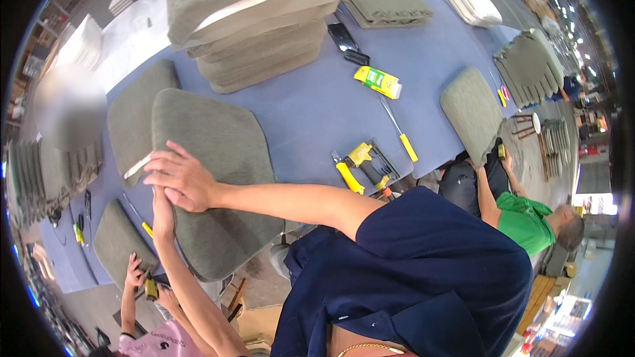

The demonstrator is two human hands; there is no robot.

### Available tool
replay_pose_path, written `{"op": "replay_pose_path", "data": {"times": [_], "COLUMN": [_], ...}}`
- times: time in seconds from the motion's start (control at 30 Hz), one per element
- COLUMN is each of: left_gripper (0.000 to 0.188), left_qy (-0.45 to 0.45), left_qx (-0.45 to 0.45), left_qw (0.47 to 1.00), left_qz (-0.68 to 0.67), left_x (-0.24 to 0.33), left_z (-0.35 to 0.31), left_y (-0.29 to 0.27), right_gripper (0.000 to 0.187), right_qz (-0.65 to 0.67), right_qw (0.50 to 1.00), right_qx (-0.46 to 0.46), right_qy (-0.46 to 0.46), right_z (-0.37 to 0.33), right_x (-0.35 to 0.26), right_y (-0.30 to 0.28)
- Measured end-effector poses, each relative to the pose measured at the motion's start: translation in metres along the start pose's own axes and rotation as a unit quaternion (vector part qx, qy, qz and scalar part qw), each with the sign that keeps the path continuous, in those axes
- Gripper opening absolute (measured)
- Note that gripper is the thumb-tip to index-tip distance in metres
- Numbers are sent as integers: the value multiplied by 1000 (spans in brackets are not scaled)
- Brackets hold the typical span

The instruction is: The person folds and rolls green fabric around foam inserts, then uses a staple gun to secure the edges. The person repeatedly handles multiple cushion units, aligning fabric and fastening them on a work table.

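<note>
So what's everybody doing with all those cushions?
The person in dark blue has the right hand and left hand together at the left edge of a big grey-green cushion. A co-worker in green holds another cushion, and one in pink holds a third cushion. A yellow-handled screwdriver lies on the blue table.

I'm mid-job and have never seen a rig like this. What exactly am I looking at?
There's no machine: these are a person's bare hands, seen from above by the left of two head-worn fisheye cameras, so straight edges bend near the rim.

The left hand and right hand meet at the left edge of a large grey-green fabric-covered cushion; whether they grip or only press, I can't tell.

On the blue table are a tall stack of grey-green cushions, a yellow-and-green box, a thin-shafted tool with a yellow handle and a yellow-and-black power tool.
</note>
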State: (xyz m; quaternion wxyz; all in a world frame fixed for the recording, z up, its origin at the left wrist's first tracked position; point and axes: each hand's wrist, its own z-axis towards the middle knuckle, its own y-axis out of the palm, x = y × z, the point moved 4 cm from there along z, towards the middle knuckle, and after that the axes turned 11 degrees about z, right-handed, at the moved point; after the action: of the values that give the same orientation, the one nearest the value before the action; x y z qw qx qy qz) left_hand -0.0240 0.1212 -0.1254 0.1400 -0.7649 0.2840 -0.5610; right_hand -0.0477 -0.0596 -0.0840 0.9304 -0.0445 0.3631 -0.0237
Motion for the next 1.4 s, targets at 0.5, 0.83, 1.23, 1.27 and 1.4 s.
{"op": "replay_pose_path", "data": {"times": [0.5,0.83,1.23,1.27,1.4], "left_gripper": [82,87,81,82,84], "left_qy": [190,154,54,40,56], "left_qx": [162,182,-63,-50,29], "left_qw": [904,864,993,997,988], "left_qz": [347,444,-88,-50,142], "left_x": [35,141,103,95,84], "left_z": [-21,-76,-152,-158,-178], "left_y": [-4,41,43,45,49], "right_gripper": [79,83,67,64,63], "right_qz": [-58,-128,-9,-29,-61], "right_qw": [985,915,1000,993,989], "right_qx": [-105,-124,18,-71,-124], "right_qy": [122,361,11,92,46], "right_z": [-111,-249,-54,-31,-50], "right_x": [83,111,-50,-78,-67], "right_y": [-20,-100,-61,-58,-36]}}
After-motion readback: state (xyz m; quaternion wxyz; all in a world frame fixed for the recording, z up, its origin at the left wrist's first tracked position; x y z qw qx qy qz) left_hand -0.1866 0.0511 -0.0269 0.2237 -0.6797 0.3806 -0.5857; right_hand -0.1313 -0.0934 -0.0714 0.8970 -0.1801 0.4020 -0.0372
